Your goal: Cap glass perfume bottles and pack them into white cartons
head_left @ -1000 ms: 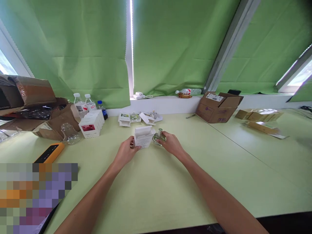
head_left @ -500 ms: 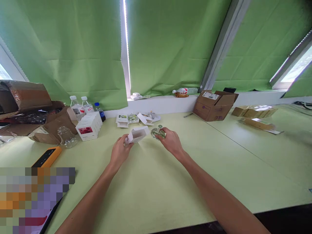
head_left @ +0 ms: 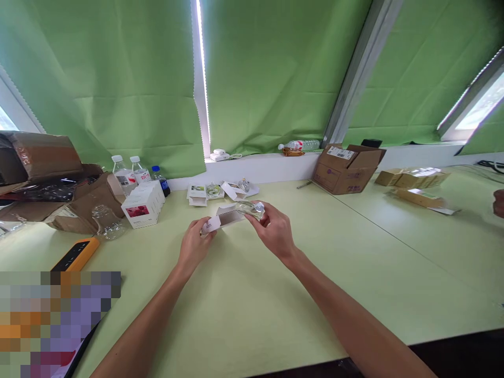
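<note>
My left hand is closed on a small white carton, whose open mouth faces up and to the right. In my right hand is a small clear glass perfume bottle, gripped between thumb and fingers. It lies tilted on its side, level with the carton's open end, its shiny cap toward my right fingers. Whether its base is inside the mouth I cannot tell. Behind my hands, an open carton and a round glass bottle lie on the table, with another opened carton beside them.
White boxes, plastic bottles and a clear jar stand at left near a brown cardboard box and an orange device. Another cardboard box sits back right. Another person's hand shows at the right edge.
My right hand has tipped the perfume bottle from upright onto its side and brought it to the carton's mouth. The carton has turned slightly. Another person's hand has come into view at right.
</note>
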A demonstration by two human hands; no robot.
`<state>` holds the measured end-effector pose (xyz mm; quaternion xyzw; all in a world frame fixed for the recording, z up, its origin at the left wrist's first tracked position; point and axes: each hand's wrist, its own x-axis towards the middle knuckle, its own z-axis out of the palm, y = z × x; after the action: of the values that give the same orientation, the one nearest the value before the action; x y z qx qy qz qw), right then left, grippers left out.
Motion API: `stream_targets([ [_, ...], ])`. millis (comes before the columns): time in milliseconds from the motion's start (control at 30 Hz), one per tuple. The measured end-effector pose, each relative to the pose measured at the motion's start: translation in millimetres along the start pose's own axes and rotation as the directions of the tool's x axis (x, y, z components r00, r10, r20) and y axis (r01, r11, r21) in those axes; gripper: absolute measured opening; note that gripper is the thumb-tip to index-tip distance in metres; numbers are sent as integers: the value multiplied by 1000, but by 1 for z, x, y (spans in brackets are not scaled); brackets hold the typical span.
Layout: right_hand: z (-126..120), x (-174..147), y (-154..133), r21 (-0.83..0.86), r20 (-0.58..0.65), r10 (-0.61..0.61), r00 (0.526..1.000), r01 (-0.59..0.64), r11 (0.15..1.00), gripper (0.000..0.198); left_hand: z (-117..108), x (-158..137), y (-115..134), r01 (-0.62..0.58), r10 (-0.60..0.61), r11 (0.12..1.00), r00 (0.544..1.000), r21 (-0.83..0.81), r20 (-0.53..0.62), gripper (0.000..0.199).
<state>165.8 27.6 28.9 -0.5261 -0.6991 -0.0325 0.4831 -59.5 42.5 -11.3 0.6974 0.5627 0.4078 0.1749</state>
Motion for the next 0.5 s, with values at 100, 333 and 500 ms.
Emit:
stream_targets([
  [100,0,-2,-1,16,5,-29,1000,29,999,35,0,0,1,-12,12,1000,1000,-7,-4,33],
  [333,0,-7,-5,18,131,-255,958,255,967,29,-2,-1,5,-1,1,998,1000,-64,-2,33],
  [500,4,-8,-3,52,102,-428,898,425,904,28,-2,-1,6,41,-40,986,999,-164,10,38],
])
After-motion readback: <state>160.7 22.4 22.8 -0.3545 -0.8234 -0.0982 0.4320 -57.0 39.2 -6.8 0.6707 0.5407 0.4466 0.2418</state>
